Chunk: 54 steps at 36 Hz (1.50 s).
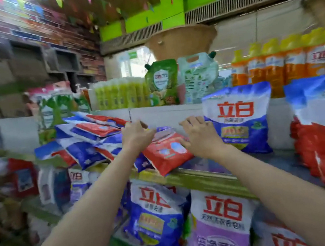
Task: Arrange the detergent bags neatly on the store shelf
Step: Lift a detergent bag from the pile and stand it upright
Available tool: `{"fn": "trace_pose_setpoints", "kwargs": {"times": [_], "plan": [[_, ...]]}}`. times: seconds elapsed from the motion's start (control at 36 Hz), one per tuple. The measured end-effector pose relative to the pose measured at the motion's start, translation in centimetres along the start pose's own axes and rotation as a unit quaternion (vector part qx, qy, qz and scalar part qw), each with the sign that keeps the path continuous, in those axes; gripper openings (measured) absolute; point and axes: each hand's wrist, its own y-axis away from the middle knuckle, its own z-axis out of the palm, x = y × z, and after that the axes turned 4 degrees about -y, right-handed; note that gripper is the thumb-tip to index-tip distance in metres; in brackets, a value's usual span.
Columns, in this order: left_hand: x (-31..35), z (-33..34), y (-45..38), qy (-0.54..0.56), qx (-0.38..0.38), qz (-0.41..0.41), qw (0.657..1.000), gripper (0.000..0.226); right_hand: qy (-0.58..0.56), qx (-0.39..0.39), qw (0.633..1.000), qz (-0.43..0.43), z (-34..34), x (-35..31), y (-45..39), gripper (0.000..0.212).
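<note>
Red detergent bag (167, 154) lies flat and tilted at front edge of shelf (206, 179), one corner past edge; glossy red, white-blue top, print too blurred to read. Left hand (137, 136) grips its upper end, fingers curled. Right hand (198, 136) rests half open on its right side, fingers spread; firm hold cannot tell. Left of it, pile of blue-white-red bags (91, 138) leaning untidy. Right, upright blue-white bag (239, 119), big red characters "立白". Lower shelf: purple bag (221, 230), also "立白".

Tilted bag (167, 154) on shelf edge (209, 179), between toppled pile (91, 138) left and upright bag (239, 119) right.
</note>
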Motion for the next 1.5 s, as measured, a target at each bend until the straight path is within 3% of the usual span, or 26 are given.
{"fn": "trace_pose_setpoints", "kwargs": {"times": [0.14,0.19,0.31,0.36,0.5,0.61,0.72,0.78,0.83,0.89,0.97,1.06,1.22,1.31,1.36,1.42,1.5], "plan": [[-5.8,-2.2,-4.1,-0.051,0.027,-0.049,0.997,0.047,-0.037,-0.013,0.999,-0.009,3.2,-4.1,-5.6,0.044],[-7.8,-2.8,-5.4,-0.099,0.001,-0.062,0.993,0.047,-0.067,-0.027,0.997,0.015,4.2,-4.9,-7.7,0.040],[-10.2,-3.1,-7.9,-0.159,-0.083,-0.049,0.983,0.067,-0.125,-0.104,0.984,0.075,6.5,-5.1,-11.6,0.033],[-10.4,-3.2,-9.1,-0.192,-0.093,-0.021,0.977,0.071,-0.094,-0.147,0.978,0.114,6.7,-5.4,-12.8,0.035],[-10.4,-3.6,-11.3,-0.272,-0.082,0.056,0.957,0.033,-0.044,-0.179,0.959,0.215,8.9,-4.7,-15.3,0.051],[-10.0,-2.6,-12.3,-0.265,-0.038,0.129,0.955,0.036,-0.060,-0.127,0.934,0.329,9.8,-4.1,-15.9,0.071],[-9.8,-0.2,-12.9,-0.167,-0.127,0.174,0.962,0.029,-0.107,-0.142,0.936,0.303,12.6,-2.2,-17.9,0.092],[-9.7,0.4,-13.1,-0.151,-0.172,0.161,0.960,0.031,-0.137,-0.141,0.929,0.312,12.1,-2.7,-17.8,0.075],[-9.5,0.6,-13.0,-0.137,-0.178,0.161,0.961,0.030,-0.214,-0.132,0.919,0.305,10.0,-4.6,-16.7,0.037],[-9.4,0.6,-12.9,-0.124,-0.175,0.162,0.963,0.027,-0.262,-0.092,0.908,0.314,9.0,-5.8,-16.3,0.018],[-8.9,0.6,-12.8,-0.092,-0.168,0.143,0.971,0.029,-0.328,0.020,0.890,0.316,8.9,-6.7,-16.2,0.032],[-8.3,0.2,-12.8,-0.049,-0.127,0.114,0.984,0.035,-0.370,0.095,0.888,0.257,7.4,-7.8,-16.0,0.036],[-8.0,-0.7,-13.0,-0.019,-0.082,0.045,0.995,0.056,-0.360,0.205,0.897,0.152,4.2,-7.8,-16.2,0.023],[-8.1,-1.0,-12.8,-0.032,-0.064,0.022,0.997,0.056,-0.324,0.240,0.906,0.131,2.6,-6.9,-16.4,0.020],[-7.8,-1.2,-12.4,-0.041,-0.096,0.013,0.994,0.053,-0.304,0.270,0.906,0.115,1.8,-6.2,-16.7,0.019],[-6.9,-1.2,-11.7,0.009,-0.187,-0.021,0.982,0.060,-0.287,0.309,0.902,0.095,1.2,-5.5,-16.8,0.019],[-5.3,-0.4,-10.6,0.106,-0.362,-0.083,0.923,0.084,-0.273,0.365,0.889,0.048,0.7,-5.0,-16.4,0.019]]}}
